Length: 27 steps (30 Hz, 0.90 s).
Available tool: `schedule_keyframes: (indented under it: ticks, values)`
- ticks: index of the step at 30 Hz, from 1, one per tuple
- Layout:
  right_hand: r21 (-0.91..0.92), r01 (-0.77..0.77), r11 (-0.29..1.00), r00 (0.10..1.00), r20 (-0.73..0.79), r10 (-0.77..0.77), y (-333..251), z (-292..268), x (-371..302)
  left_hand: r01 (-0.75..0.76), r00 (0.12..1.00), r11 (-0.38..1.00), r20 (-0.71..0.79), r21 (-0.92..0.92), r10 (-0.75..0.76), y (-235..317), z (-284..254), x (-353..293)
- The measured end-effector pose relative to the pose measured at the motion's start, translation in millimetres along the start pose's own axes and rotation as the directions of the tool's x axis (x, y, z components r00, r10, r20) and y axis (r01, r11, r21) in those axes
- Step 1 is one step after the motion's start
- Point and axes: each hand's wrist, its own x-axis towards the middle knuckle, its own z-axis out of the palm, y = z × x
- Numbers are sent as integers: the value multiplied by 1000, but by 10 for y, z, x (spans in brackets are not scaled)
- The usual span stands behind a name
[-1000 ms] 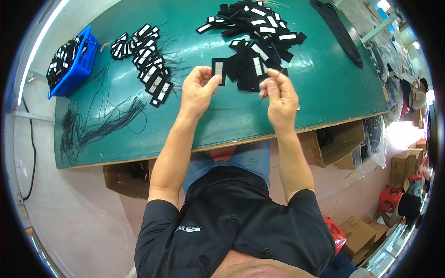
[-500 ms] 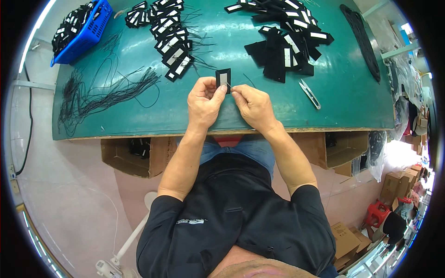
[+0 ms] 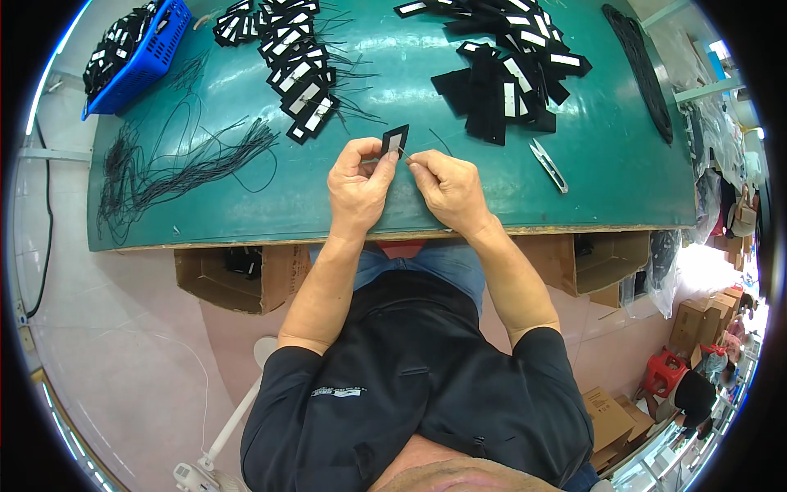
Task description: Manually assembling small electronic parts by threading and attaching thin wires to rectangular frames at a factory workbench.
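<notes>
Left hand point(image 3: 358, 190): while it is held over the near side of the glossy green tabletop point(image 3: 344, 201), its fingers pinch the lower end of a small black rectangular tag point(image 3: 396, 138) with a pale panel, tilted.
Right hand point(image 3: 451, 190): close beside, fingertips pressed together on a thin strand point(image 3: 403, 153) at the tag; from where I stand, I can't see where it ends.
Snips: slim silver metal snips point(image 3: 550, 168) lie right of that hand.
Piles: flat black pieces with white panels point(image 3: 485, 90) beyond the snips; overlapping black-and-white tags point(image 3: 299, 78) farther left.
Cords: thin black tangled cords point(image 3: 168, 176) nearer the left edge.
</notes>
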Motion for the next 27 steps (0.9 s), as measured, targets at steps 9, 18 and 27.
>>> schedule_keyframes:
  ticks: [9,18,27]
  values:
    - [141,-191,971,975,143,171,-39,-85,5,-280,954,894,1,349,298,98,71,16]
    - [300,-334,893,929,266,258,31,-153,19,-440,882,740,91,509,462,126,93,15]
    - [458,-520,721,841,424,337,-5,-246,54,-472,866,734,104,488,488,145,114,-8]
